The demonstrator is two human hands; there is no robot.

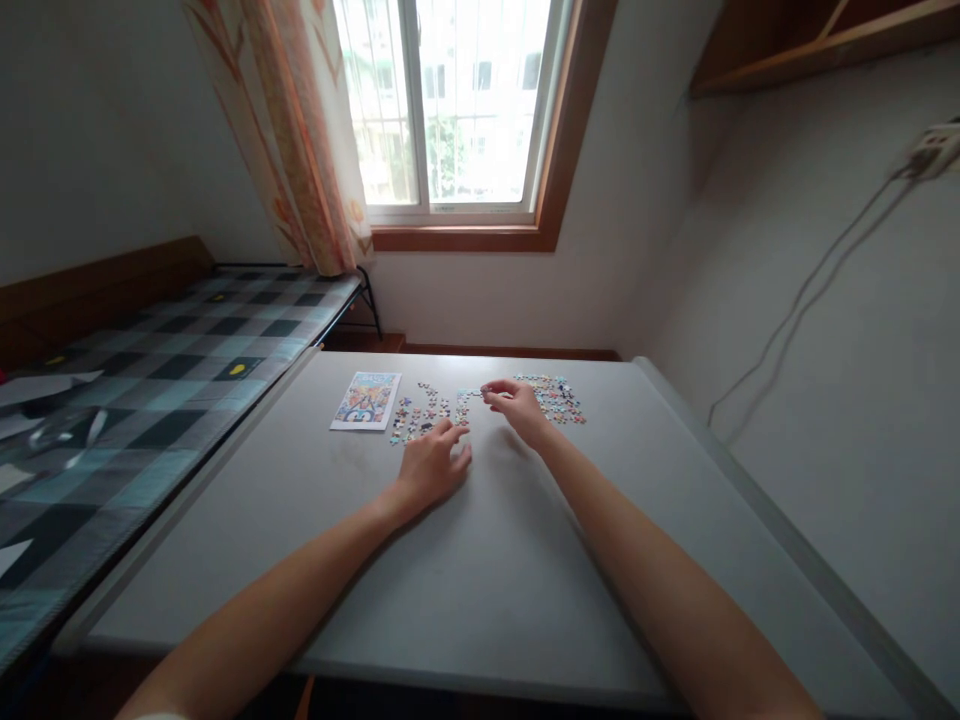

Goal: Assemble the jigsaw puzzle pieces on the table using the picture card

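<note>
My right hand (517, 408) pinches a small jigsaw puzzle piece (485, 391) between thumb and fingertips, by the end of a joined strip of puzzle pieces (463, 403). That strip runs down and across like a corner of a frame. My left hand (435, 462) rests on the table with its fingers apart, just below the strip and beside loose pieces (409, 418). To the right of my right hand lies a larger spread of loose puzzle pieces (559, 398). A printed picture sheet (366, 401) with a colourful cartoon scene lies flat at the left.
The white table (480, 580) stands before a window (450, 110) with an orange-patterned curtain (281, 130). On the left is a bed (187, 350) with a checked cover and papers on it. A cable (795, 310) hangs from a wall socket at the right.
</note>
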